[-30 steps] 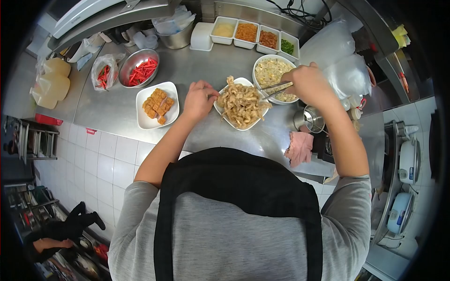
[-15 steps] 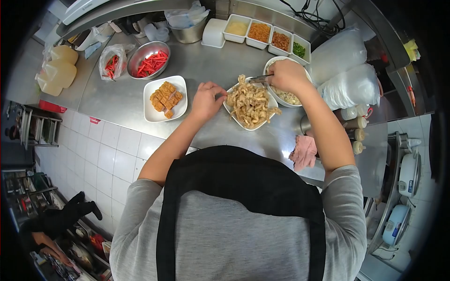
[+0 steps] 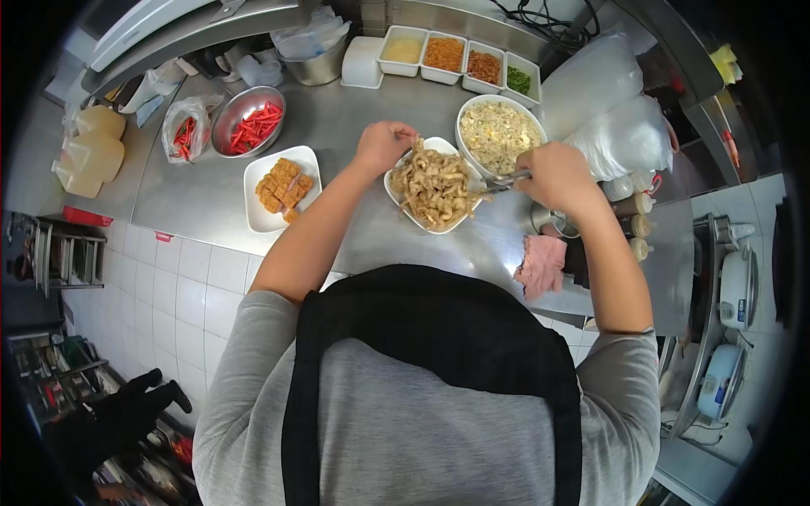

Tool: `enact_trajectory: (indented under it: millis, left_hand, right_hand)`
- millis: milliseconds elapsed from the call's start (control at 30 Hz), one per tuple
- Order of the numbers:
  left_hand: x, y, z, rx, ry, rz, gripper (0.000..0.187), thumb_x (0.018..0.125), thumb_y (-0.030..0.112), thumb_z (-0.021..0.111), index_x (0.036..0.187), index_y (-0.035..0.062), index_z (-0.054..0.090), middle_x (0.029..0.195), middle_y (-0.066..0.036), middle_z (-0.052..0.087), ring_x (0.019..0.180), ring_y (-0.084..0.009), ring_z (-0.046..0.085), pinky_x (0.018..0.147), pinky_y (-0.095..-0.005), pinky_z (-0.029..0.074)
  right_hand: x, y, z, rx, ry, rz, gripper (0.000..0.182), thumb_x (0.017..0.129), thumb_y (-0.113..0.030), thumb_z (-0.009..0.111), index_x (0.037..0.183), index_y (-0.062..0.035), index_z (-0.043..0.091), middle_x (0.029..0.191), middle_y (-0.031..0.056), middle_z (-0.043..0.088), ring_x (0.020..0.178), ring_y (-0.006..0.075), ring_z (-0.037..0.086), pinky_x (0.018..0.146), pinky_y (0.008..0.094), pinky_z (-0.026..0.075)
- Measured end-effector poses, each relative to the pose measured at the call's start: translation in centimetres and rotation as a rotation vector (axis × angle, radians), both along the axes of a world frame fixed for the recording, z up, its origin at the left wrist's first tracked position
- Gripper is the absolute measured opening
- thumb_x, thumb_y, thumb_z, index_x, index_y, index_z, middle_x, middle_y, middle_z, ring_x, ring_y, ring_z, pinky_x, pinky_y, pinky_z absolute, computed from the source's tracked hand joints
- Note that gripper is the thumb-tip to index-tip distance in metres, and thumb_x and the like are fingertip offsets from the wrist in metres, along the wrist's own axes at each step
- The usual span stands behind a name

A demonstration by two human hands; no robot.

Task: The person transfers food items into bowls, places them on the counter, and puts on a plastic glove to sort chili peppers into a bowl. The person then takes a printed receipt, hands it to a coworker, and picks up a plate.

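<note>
Your right hand has its fingers clamped on metal tongs at the white plate of crinkly golden fried strips (mid steel desk). Left hand fingers pinch the plate's far rim. Beyond: round rice bowl.

top: grey, sleeves pushed up | apron: black, possibly a bib

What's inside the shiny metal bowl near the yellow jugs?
The metal bowl holds bright red strips, probably cut chillies. They cover part of the bottom, so anything beneath them cannot be seen.
</note>
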State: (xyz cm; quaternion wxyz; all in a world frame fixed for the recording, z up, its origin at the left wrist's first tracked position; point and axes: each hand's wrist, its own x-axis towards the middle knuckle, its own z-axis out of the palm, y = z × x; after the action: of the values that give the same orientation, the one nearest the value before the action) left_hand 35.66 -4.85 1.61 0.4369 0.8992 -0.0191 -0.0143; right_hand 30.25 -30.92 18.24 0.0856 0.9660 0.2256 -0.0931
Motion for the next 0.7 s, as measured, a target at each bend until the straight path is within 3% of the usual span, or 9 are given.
enact_trajectory:
  millis: [67, 267, 367, 467, 567, 667, 700]
  left_hand:
    - [0.4, -0.5, 0.6, 0.049, -0.004, -0.021, 0.018, 0.079, 0.020, 0.070, 0.093, 0.0090, 0.072, 0.086, -0.007, 0.071, 0.077, -0.0136, 0.066, 0.071, -0.0273, 0.051]
    - [2.3, -1.4, 0.9, 0.020, 0.120, -0.173, 0.015, 0.074, 0.016, 0.073, 0.089, 0.0112, 0.073, 0.087, -0.008, 0.070, 0.081, -0.0163, 0.065, 0.073, -0.0285, 0.051]
    - [3.2, -1.5, 0.2, 0.304, -0.060, -0.389, 0.013, 0.072, 0.015, 0.074, 0.086, 0.0128, 0.073, 0.089, -0.008, 0.066, 0.085, -0.0187, 0.063, 0.074, -0.0291, 0.050]
    - [2.7, -1.8, 0.9, 0.322, -0.255, -0.329, 0.014, 0.069, 0.015, 0.076, 0.082, 0.0122, 0.071, 0.090, -0.008, 0.062, 0.088, -0.0203, 0.061, 0.076, -0.0321, 0.049]
    - [3.7, -0.5, 0.1, 0.038, -0.221, -0.205, 0.018, 0.067, 0.017, 0.078, 0.080, 0.0102, 0.068, 0.089, -0.007, 0.062, 0.087, -0.0216, 0.061, 0.078, -0.0338, 0.048]
    - [1.5, 2.6, 3.5, -0.046, 0.040, -0.298, 0.019, 0.065, 0.016, 0.079, 0.080, 0.0099, 0.068, 0.089, -0.007, 0.061, 0.086, -0.0231, 0.059, 0.080, -0.0350, 0.047]
    - [0.1, 3.7, 4.4, 0.052, 0.015, -0.332, 0.019, 0.065, 0.016, 0.079, 0.080, 0.0096, 0.068, 0.089, -0.007, 0.060, 0.086, -0.0233, 0.059, 0.081, -0.0346, 0.046]
  right_hand:
    - [-0.4, -0.6, -1.1, -0.018, -0.004, 0.007, 0.022, 0.072, -0.030, 0.070, 0.089, -0.0159, 0.070, 0.076, 0.0118, 0.066, 0.075, 0.0305, 0.064, 0.068, 0.0419, 0.050]
    - [0.2, -0.2, -4.3, 0.031, -0.068, 0.042, 0.021, 0.074, -0.030, 0.069, 0.091, -0.0173, 0.069, 0.075, 0.0095, 0.067, 0.075, 0.0280, 0.066, 0.068, 0.0417, 0.049]
    - [0.0, -0.2, -4.8, 0.041, -0.089, 0.063, 0.021, 0.075, -0.030, 0.068, 0.092, -0.0175, 0.069, 0.074, 0.0091, 0.067, 0.075, 0.0269, 0.066, 0.070, 0.0416, 0.049]
    - [-0.5, -0.7, -3.8, 0.052, -0.122, 0.034, 0.022, 0.075, -0.029, 0.068, 0.093, -0.0168, 0.069, 0.074, 0.0103, 0.067, 0.074, 0.0277, 0.066, 0.073, 0.0422, 0.048]
    - [-2.1, -2.1, -1.5, 0.156, -0.150, -0.004, 0.023, 0.075, -0.028, 0.069, 0.091, -0.0123, 0.068, 0.075, 0.0129, 0.066, 0.071, 0.0295, 0.065, 0.069, 0.0415, 0.048]
    - [-4.8, -3.1, 0.4, 0.323, -0.081, -0.095, 0.022, 0.075, -0.025, 0.070, 0.090, -0.0093, 0.068, 0.074, 0.0144, 0.065, 0.069, 0.0301, 0.064, 0.064, 0.0395, 0.050]
    - [-5.9, -3.2, 0.6, 0.382, -0.043, -0.135, 0.022, 0.075, -0.025, 0.070, 0.090, -0.0089, 0.069, 0.073, 0.0146, 0.065, 0.068, 0.0301, 0.064, 0.063, 0.0388, 0.050]
